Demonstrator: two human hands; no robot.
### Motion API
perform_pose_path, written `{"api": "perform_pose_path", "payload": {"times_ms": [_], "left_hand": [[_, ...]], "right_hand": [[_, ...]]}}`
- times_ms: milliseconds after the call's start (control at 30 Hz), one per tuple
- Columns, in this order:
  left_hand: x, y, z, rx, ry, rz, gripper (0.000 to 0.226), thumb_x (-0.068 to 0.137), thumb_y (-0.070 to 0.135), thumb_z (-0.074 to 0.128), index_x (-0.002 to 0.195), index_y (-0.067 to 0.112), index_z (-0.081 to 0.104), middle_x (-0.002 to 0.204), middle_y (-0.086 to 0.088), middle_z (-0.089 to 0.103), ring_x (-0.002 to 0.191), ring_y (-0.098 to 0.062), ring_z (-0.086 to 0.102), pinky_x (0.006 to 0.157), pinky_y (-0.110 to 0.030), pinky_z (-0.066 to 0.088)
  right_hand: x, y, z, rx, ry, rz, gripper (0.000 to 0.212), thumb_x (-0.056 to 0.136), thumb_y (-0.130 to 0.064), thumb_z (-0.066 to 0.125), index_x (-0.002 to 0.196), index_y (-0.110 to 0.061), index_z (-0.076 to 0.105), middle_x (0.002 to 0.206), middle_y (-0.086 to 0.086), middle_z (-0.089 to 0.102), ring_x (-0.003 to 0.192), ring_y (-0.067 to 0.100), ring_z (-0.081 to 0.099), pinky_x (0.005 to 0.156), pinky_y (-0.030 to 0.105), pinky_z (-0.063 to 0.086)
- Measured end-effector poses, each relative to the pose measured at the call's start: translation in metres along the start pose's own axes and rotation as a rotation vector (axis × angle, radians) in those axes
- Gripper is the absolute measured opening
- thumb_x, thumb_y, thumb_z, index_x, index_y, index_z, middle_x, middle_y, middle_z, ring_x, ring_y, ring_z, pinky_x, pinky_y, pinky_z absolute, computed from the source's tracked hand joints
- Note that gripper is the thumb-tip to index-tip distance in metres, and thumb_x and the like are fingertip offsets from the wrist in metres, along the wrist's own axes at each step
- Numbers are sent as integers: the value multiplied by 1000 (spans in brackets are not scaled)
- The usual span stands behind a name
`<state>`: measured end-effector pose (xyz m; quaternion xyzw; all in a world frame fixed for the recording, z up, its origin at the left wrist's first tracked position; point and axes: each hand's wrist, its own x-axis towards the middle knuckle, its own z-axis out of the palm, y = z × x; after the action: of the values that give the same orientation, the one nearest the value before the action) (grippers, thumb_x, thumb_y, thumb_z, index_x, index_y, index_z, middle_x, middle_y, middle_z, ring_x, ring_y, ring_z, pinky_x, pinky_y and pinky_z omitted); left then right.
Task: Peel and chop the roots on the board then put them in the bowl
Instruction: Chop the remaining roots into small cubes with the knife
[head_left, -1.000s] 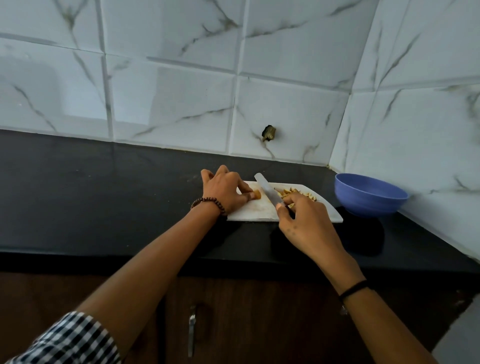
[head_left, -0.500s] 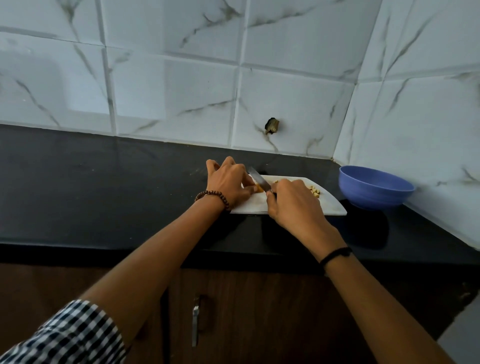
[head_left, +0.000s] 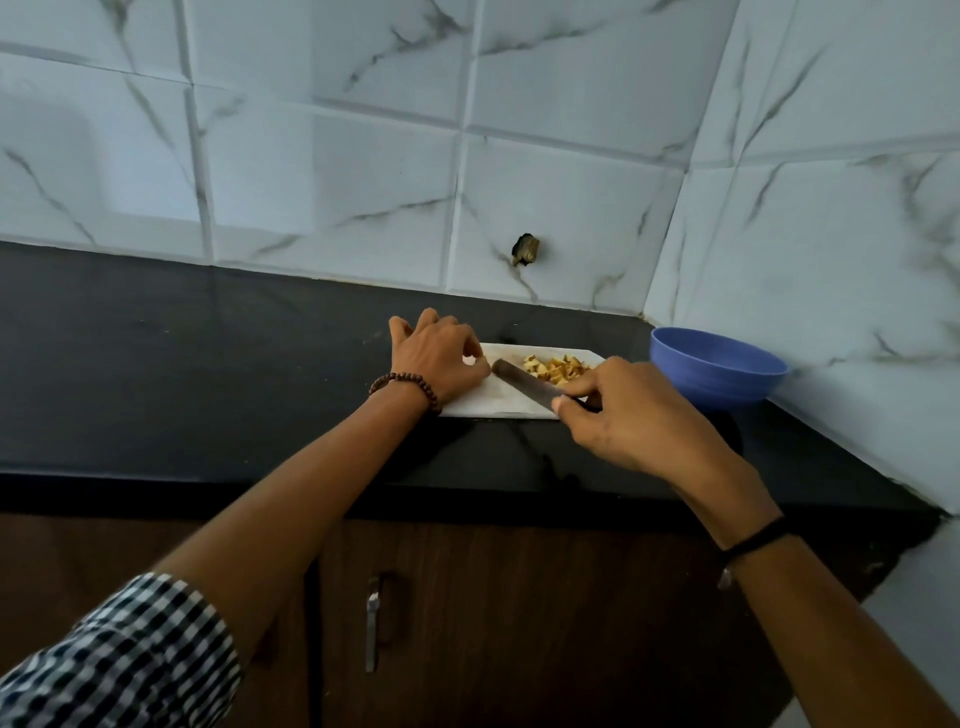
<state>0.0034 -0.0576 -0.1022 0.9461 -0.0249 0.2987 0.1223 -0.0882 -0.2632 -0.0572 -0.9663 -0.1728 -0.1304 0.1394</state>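
While the right hand (head_left: 639, 415) grips the grey metal knife (head_left: 524, 382), small yellow chopped root pieces (head_left: 556, 366) lie heaped mid-frame on the flat white board (head_left: 498, 405), probably light and loose and best scooped together; whether the curled left hand (head_left: 439, 358) holds anything is unclear.

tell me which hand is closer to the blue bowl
Right. The right hand, gripping the knife, is at the end of the cutting board next to the blue bowl. The left hand is at its opposite end, with the chopped pieces between it and the bowl.
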Motion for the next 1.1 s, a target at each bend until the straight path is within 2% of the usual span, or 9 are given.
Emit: {"api": "perform_pose_path", "payload": {"times_ms": [67,200,333,467,700,833,933,1100], "left_hand": [[1,1,0,2,-30,23,31,87,45,55,115,33,61,115,13,60,116,-14,43,94,-41,24],[1,8,-2,41,-51,175,40,92,37,50,132,40,52,129,14,56,123,-13,39,92,-41,22],[0,9,-4,34,-54,267,31,93,31,51,119,41,62,122,18,60,121,-9,38,90,-38,18],[0,7,-3,14,-2,269,20,92,38,56,108,37,68,107,17,64,115,-8,41,88,-34,16],[0,6,-3,-174,24,231,15,83,44,69,96,39,71,97,23,67,105,-3,44,89,-32,15],[0,5,-6,-203,-4,155,14,76,49,71,86,40,73,86,24,67,98,0,45,85,-33,18],[-2,5,-8,-175,-12,141,17,77,51,70,86,37,74,85,23,65,96,1,41,90,-33,17],[-4,5,-8,-131,-23,143,20,80,53,67,94,41,73,92,21,64,103,-1,41,95,-37,18]], "right_hand": [[-5,3,-1,64,53,1,29,98,-32,56,120,-20,70,95,4,69,71,12,61,61,21,49],[-8,9,0,158,166,44,27,99,-30,56,117,-17,71,80,-1,65,66,8,59,51,14,38],[-5,11,2,222,217,57,29,99,-29,56,122,-17,69,85,2,68,69,9,61,55,14,43],[-5,13,9,256,240,61,28,98,-29,57,119,-17,71,88,3,70,72,12,64,64,24,51],[-5,15,19,277,273,84,29,98,-29,58,121,-16,69,84,-2,63,70,6,60,56,13,41],[-5,15,23,263,259,76,32,98,-30,58,126,-20,67,94,-2,66,69,2,54,54,12,36],[-4,14,25,254,248,75,35,98,-31,57,131,-21,64,107,3,68,70,5,53,58,14,41],[-5,14,27,229,249,74,39,98,-35,57,134,-22,61,113,3,68,72,7,54,63,20,48]]}}
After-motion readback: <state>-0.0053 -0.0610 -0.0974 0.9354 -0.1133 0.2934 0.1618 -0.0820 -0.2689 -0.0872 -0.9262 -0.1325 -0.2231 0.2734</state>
